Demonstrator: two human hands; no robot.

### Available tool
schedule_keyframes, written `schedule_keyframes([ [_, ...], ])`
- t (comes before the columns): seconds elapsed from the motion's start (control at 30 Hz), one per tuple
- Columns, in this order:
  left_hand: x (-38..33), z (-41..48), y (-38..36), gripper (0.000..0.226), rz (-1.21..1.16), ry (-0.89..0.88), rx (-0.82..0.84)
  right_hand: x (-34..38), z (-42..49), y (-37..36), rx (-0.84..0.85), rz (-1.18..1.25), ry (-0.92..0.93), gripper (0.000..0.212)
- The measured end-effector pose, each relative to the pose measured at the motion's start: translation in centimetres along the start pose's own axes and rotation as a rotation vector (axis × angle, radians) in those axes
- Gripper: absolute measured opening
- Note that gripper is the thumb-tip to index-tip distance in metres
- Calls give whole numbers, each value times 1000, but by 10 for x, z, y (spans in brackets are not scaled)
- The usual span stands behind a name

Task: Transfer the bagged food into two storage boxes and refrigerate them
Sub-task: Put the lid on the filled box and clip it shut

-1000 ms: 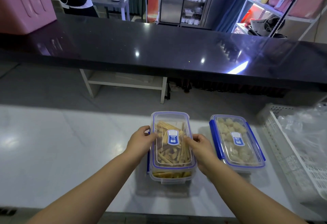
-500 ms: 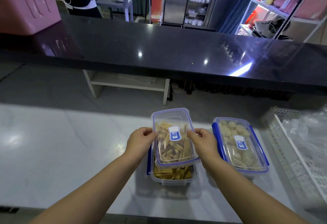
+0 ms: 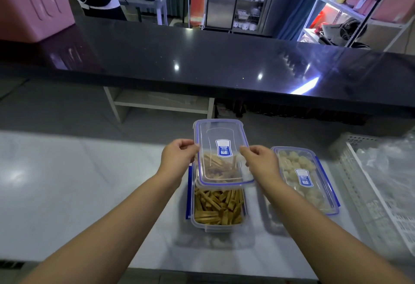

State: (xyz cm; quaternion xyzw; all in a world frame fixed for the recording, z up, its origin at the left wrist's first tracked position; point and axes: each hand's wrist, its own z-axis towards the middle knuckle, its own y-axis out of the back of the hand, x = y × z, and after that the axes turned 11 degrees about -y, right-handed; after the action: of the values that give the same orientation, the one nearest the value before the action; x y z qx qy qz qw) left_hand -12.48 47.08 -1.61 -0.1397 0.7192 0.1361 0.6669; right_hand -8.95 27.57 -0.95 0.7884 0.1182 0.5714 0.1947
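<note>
You hold the clear lid (image 3: 221, 149) lifted over the box of yellow food strips (image 3: 217, 208)

Your left hand (image 3: 178, 156) pinches the lid's left long edge and your right hand (image 3: 258, 160) pinches its right long edge, fingers closed on the plastic. The lid, blue-rimmed with a blue label, is tilted, its far end raised and its near end low over the box's far half, so the near half of the strips lies uncovered. That box sits on the white counter (image 3: 67, 182), its blue side latches folded down. Just beside it on your right stands the second box (image 3: 303, 178), lid on, filled with pale chunks. Further right is a white perforated basket (image 3: 370, 194) holding crumpled clear plastic bags (image 3: 390, 162)
</note>
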Motion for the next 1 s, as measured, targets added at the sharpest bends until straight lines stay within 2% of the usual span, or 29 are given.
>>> schedule_keyframes([
  [0.03, -1, 2, 0, 25, 0, 10, 8, 3, 0, 0, 28, 13, 2, 20],
  [0.13, 2, 2, 5, 25, 20, 89, 32, 3, -2, 2, 111, 10, -19, 48],
  [0.17, 5, 0, 7, 26, 14, 121, 40, 0, -3, 3, 126, 2, -22, 51],
  [0.37, 16, -10, 10, 21, -6, 215, 94, -18, -6, 1, 191, 11, -57, 50],
  [0.47, 5, -7, 10, 12, -16, 158, 89, -17, -5, 1, 172, -60, -15, 49],
  [0.6, -21, 6, 10, 20, -51, -7, 69, 3, 3, 6, 89, -52, 140, 35],
  [0.77, -44, 27, 3, 17, -23, -184, 22, 38, 21, 6, -135, -207, 318, 20],
  [1.0, -18, 38, 0, 19, 7, -135, -24, 27, 34, -7, -105, -373, 304, 23],
])
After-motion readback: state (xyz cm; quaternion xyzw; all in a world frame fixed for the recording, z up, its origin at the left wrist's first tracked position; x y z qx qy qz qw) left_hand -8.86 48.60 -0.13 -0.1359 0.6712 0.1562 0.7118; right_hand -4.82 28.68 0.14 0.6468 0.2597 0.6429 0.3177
